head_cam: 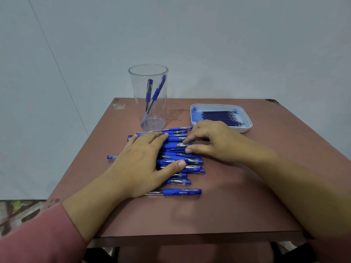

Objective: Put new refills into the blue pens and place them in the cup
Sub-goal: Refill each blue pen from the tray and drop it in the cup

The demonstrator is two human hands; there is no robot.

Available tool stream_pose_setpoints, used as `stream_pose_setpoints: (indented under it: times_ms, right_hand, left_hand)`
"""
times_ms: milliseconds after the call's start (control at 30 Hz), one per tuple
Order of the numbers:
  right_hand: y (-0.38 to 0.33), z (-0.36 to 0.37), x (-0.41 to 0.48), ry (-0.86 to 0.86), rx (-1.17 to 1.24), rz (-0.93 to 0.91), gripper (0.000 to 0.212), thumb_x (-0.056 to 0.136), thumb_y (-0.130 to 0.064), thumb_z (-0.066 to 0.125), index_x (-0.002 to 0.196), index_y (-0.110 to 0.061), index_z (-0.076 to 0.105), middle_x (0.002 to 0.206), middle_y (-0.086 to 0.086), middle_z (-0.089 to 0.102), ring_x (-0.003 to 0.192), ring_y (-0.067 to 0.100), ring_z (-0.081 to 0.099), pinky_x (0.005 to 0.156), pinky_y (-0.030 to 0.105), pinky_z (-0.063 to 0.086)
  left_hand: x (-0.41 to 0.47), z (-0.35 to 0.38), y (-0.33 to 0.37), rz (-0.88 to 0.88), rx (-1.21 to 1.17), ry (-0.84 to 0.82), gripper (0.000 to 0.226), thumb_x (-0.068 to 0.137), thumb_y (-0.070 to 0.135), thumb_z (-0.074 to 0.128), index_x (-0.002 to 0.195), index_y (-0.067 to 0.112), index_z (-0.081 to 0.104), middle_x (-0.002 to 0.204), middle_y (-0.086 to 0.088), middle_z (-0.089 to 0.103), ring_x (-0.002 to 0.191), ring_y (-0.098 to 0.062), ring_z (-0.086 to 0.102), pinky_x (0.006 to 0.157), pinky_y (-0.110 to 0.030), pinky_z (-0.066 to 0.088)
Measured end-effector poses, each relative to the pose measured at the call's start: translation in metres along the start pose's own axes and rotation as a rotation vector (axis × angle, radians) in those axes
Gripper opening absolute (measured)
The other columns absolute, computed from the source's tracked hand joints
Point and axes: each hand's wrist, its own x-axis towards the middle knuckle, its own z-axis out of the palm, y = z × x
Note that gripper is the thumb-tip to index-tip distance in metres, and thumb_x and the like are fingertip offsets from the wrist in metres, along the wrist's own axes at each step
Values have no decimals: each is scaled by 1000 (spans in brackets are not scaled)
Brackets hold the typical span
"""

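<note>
While the left hand (146, 160) lies flat with straight fingers on the heap of blue pens (179, 161) at the middle of the desk (209, 209), the right hand (214, 141) sets fingertips and thumb on the capped ends; whether it pinches one I cannot tell. A clear cup (137, 103) near the far left corner holds two pens (156, 91). Refills (220, 115) lie in a white tray (247, 128) near the far right corner.
</note>
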Motion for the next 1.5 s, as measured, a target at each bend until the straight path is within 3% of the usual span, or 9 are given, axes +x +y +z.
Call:
stream_pose_setpoints:
  times_ms: [233,400,567,767,933,1200,1400,1500]
  right_hand:
    - [1,-3,-7,138,100,50,11,84,-30,72,95,-28,70,84,-16,66,80,1,60,72,17,47]
    - [11,-15,-16,285,163,47,18,86,-29,70,87,-44,61,90,-23,66,86,2,62,76,19,47]
    - [13,-22,-18,353,190,20,17,88,-26,68,90,-41,61,91,-22,66,88,5,64,83,32,52]
    - [17,-15,-16,357,200,25,12,87,-30,68,90,-40,62,91,-19,66,89,7,64,83,35,53]
    - [16,-14,-15,341,231,32,18,86,-26,70,87,-41,61,91,-23,66,87,3,64,79,21,50]
    - [16,-13,-10,349,161,0,7,87,-21,67,92,-26,68,87,-21,66,87,-1,63,79,16,48]
    - [15,-16,-9,372,33,-53,13,84,-22,62,93,-17,70,86,-26,59,85,-5,58,77,6,40]
    - [14,-17,-10,382,-25,-87,11,84,-17,64,90,-13,70,84,-24,58,82,-5,56,76,7,41]
  left_hand:
    - [1,-5,0,18,27,0,97,76,86,12,150,26,28,150,13,32,138,-5,27,119,-44,9]
    - [12,-20,5,77,29,29,87,79,83,21,150,31,25,149,14,35,138,-3,26,118,-38,6]
    - [42,-36,16,179,-21,81,59,87,50,60,141,32,44,132,15,56,119,-4,51,101,-22,39]
    - [62,-17,20,195,-192,192,31,84,41,66,113,30,65,97,23,65,88,3,60,81,-31,55]
    - [63,-11,14,225,-239,254,19,84,34,70,103,33,69,88,22,68,79,-2,61,72,-34,54]
    - [63,-6,8,264,-320,229,21,91,22,64,112,26,69,92,14,71,78,-3,64,71,-33,54]
    - [63,-5,8,238,-341,195,23,91,23,64,112,26,69,79,27,63,73,-2,61,68,-12,47]
    - [63,-6,7,240,-366,178,22,91,24,63,112,28,69,74,19,65,62,-9,58,61,-11,44]
